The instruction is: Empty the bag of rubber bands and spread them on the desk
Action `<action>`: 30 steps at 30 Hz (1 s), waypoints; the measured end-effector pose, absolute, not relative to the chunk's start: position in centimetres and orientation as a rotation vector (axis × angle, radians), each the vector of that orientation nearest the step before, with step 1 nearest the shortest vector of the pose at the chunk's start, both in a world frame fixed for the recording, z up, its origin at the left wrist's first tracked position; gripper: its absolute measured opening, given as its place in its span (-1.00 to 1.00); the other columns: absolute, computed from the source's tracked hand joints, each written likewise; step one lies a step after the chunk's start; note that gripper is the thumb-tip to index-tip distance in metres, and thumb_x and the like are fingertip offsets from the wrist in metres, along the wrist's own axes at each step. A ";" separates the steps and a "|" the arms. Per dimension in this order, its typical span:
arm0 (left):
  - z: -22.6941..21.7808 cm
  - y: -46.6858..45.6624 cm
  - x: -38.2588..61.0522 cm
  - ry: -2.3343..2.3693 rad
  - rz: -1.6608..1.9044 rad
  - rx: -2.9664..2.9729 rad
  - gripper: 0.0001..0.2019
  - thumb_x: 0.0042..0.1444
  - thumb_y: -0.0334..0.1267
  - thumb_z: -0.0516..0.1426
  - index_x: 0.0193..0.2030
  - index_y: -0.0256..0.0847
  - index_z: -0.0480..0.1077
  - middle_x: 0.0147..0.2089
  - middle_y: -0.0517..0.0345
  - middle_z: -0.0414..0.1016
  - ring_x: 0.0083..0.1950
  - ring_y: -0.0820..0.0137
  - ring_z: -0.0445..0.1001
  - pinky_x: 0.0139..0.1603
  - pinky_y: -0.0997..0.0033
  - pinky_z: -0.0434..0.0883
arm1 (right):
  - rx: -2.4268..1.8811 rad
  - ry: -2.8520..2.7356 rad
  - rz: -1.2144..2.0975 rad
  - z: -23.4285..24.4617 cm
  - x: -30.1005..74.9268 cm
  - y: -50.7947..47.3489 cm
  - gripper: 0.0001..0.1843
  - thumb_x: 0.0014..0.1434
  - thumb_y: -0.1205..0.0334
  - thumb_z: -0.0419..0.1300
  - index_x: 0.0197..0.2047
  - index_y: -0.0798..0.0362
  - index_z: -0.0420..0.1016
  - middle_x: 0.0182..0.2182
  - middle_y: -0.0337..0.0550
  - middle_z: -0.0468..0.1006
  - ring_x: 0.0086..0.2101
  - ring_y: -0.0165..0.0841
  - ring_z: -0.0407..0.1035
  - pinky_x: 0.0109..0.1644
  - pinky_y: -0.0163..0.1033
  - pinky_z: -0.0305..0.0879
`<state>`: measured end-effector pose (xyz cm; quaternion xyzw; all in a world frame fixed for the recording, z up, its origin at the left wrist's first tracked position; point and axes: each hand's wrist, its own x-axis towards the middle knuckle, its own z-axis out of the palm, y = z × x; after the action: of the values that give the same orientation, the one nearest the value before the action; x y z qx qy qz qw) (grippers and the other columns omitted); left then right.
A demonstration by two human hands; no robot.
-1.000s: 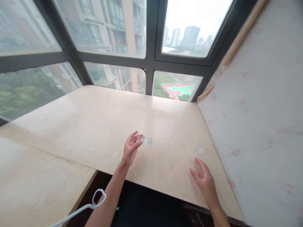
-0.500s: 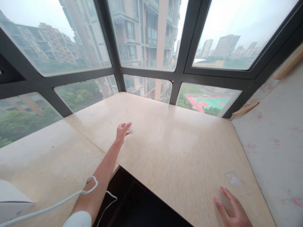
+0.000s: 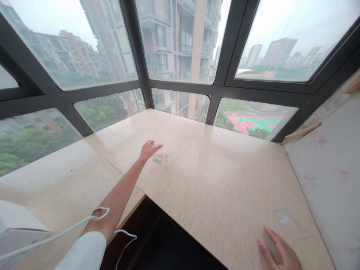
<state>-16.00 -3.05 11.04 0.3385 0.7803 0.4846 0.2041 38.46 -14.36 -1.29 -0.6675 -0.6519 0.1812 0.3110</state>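
My left hand [image 3: 150,147] is stretched far out over the pale wooden table [image 3: 213,180], palm up, fingers spread and empty. Just right of it several small coloured rubber bands [image 3: 162,157] lie scattered on the tabletop. My right hand [image 3: 277,252] rests flat on the near right corner of the table, fingers apart, holding nothing. A small clear plastic bag [image 3: 284,218] lies a little beyond its fingertips.
A white box [image 3: 17,230] sits at the near left on a second table [image 3: 47,180], with a white cable [image 3: 56,240] running past my left arm. Large windows [image 3: 180,41] close off the far side. A pale patterned panel [image 3: 329,157] borders the right.
My left hand has let the small rubber bands drop onto the table and opened. The right hand stayed flat at the near corner. The view shifted slightly.
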 end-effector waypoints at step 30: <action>3.3 -5.3 18.1 0.664 0.992 1.088 -0.40 -0.21 -0.41 0.38 0.05 -0.09 0.40 0.25 -0.12 0.26 0.33 0.03 0.15 0.25 -0.10 0.19 | -1.571 -1.679 0.389 2.3 36.3 -15.5 -0.61 0.19 0.24 0.12 0.09 0.01 0.42 0.03 -0.01 0.48 0.08 -0.13 0.30 0.19 0.12 0.22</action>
<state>18.14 -5.30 3.33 0.4868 0.2970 0.4438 0.6913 36.29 -15.52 2.34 -0.6192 -0.6618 0.1531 0.3938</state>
